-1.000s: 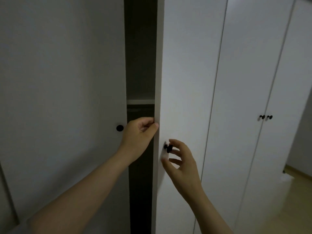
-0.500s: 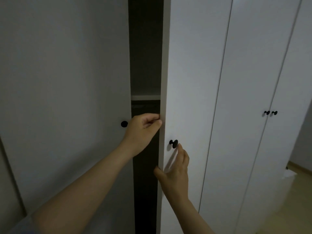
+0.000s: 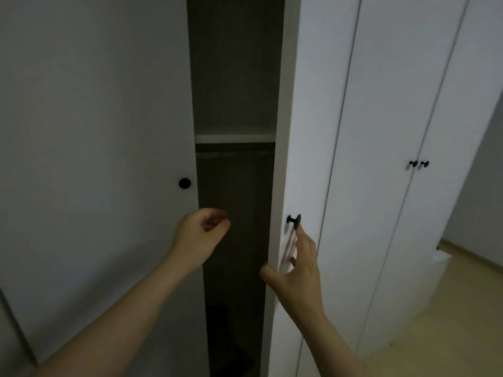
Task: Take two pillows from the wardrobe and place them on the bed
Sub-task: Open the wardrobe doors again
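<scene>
Starting at your hands: your left hand (image 3: 201, 235) hangs in front of the gap with its fingers loosely curled and nothing in it, touching neither door. Your right hand (image 3: 296, 268) has the right door (image 3: 304, 118) by its free edge, thumb hooked behind the edge and fingers laid up the face. The longest fingertip sits just below the black knob (image 3: 294, 221). Those fingers are blurred, so how firmly they press is unclear. The left door (image 3: 95, 159), with a round knob (image 3: 184, 183), stands just beside your left hand.

Between the doors the wardrobe (image 3: 234, 77) shows only a narrow dark strip: one shelf (image 3: 235, 138), with shadow above and below. No pillows are visible; judging from the task, they lie somewhere inside, behind one door or the other. A dark shape near the bottom is too dim to name. The bed is out of view.

Expect the pillows to be light, soft and bulky; they should sag and squash, not slip or break. Take each across its middle with a broad grip, or hug one under each arm, once the opening is wide enough.
</scene>
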